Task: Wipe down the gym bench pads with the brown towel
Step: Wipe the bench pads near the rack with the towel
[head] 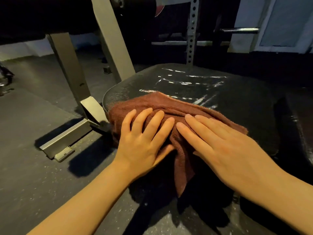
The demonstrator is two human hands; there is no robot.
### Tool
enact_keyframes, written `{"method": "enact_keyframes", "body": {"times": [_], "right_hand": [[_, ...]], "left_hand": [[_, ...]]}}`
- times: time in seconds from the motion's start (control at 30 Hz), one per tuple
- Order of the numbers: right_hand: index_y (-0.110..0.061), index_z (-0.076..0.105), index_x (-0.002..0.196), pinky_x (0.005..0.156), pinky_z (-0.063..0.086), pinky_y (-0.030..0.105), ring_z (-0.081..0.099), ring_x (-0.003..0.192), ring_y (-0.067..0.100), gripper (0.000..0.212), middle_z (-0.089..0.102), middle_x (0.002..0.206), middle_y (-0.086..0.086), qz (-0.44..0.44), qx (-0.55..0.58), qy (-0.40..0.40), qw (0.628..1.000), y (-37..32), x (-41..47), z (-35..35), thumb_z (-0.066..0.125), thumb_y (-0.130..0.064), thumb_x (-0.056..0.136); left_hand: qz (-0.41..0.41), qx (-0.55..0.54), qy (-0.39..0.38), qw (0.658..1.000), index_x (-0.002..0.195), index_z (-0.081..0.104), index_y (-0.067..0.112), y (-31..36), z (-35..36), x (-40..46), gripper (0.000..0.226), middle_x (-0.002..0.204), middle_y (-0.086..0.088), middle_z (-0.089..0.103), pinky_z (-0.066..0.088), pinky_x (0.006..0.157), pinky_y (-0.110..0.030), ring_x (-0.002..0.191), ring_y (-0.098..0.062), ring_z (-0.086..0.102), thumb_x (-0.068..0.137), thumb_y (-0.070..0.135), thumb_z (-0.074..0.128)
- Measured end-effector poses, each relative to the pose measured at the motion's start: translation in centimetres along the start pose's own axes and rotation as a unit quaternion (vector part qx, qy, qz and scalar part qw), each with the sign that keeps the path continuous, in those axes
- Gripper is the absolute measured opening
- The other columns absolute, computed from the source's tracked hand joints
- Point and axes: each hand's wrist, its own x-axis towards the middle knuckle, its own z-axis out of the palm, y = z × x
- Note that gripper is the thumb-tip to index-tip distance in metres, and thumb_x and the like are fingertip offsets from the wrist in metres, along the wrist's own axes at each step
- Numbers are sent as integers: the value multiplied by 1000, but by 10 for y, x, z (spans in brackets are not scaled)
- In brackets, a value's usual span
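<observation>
Both hands, left hand (144,143) and right hand (225,150), lay spread flat on the brown towel (169,106), which draped over the pad's (237,102) lower-left edge; bare wet pad stretched toward the upper right.

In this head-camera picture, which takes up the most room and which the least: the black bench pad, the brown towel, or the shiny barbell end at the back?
1. Black bench pad
2. Brown towel, partly under both hands
3. Barbell end, though it is far from the camera, so its small look may mislead.
</observation>
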Motion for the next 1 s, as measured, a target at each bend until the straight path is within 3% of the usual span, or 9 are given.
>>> {"method": "enact_keyframes", "body": {"times": [0.17, 0.27, 0.37, 0.53, 0.67, 0.77, 1.0], "right_hand": [[-9, 40, 147, 110, 32, 42, 45, 133, 29, 54, 49, 146, 15, -2, -7, -6, 1000, 41, -42, -22, 39, -32, 99], [-13, 31, 151, 110, 34, 43, 44, 137, 27, 56, 44, 151, 12, 9, 2, -25, 1000, 59, -63, -28, 38, -37, 101], [-5, 39, 147, 109, 35, 46, 47, 134, 34, 55, 47, 147, 19, 29, 2, -19, 999, 54, -70, -29, 39, -35, 100], [5, 56, 132, 98, 47, 58, 56, 118, 48, 69, 56, 130, 32, 97, -30, -52, 993, 24, -43, -26, 37, -51, 95], [9, 46, 133, 95, 46, 60, 52, 117, 52, 67, 52, 129, 36, 151, -60, -113, 980, -7, -8, -16, 29, -45, 97], [9, 39, 135, 95, 45, 61, 50, 118, 53, 60, 48, 132, 37, 155, -79, -130, 976, -25, 20, -8, 36, -39, 100], [5, 50, 133, 94, 49, 57, 56, 116, 50, 62, 55, 130, 31, 138, -88, -114, 980, -69, 96, 17, 40, -40, 91]], "left_hand": [[-1, -11, 0, 1000, 136, 47, 18, 57, 1, 28, 46, 130, -11, 63, 37, 99, -57, 121, -36, 47, 103, 47, 30], [-3, -22, 11, 1000, 133, 49, 19, 82, 3, 39, 45, 128, -9, 65, 37, 98, -54, 119, -34, 48, 103, 46, 29], [22, -35, 34, 999, 130, 51, 20, 88, 3, 49, 46, 123, -8, 67, 40, 93, -50, 114, -32, 51, 102, 49, 30], [140, -25, 65, 988, 133, 52, 21, 44, 9, 49, 48, 122, -14, 68, 47, 86, -44, 104, -35, 65, 100, 54, 39], [150, -17, 57, 987, 132, 51, 19, 18, 9, 40, 47, 121, -15, 69, 45, 84, -45, 106, -33, 58, 103, 51, 35], [161, 0, 45, 986, 132, 51, 18, -16, 8, 33, 45, 121, -14, 69, 43, 81, -43, 105, -32, 54, 104, 49, 32], [115, 10, 7, 993, 131, 50, 13, -98, 10, 1, 50, 122, -19, 67, 42, 84, -45, 108, -34, 54, 105, 49, 26]]}}
